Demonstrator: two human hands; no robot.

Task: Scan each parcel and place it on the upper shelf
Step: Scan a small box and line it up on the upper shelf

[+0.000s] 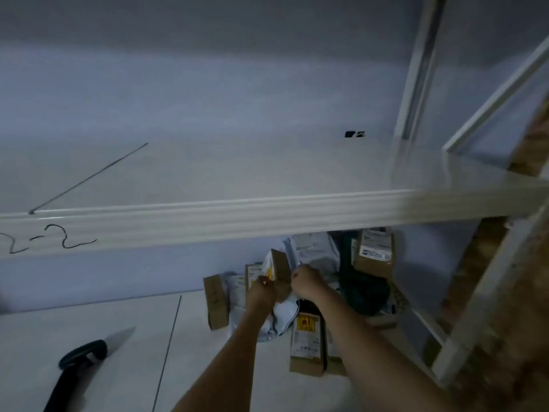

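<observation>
A pile of parcels lies on the lower shelf [118,337] under the white upper shelf [208,173]. Both my hands reach into the pile. My left hand [261,294] and my right hand [306,282] grip a small brown cardboard box [280,267] with a yellow and white label, tilted up between them. A white plastic mailer [283,318] lies beneath my hands. A black barcode scanner [78,362] with a grey head lies on the lower shelf at the front left, apart from both hands.
Around my hands lie a brown box [216,301] on the left, a labelled box [307,343] in front, a dark green bag [364,292] and a brown box [375,252] at the right. The shelf's white upright [419,84] stands at right. "2-2" is written on the upper shelf's edge [50,237].
</observation>
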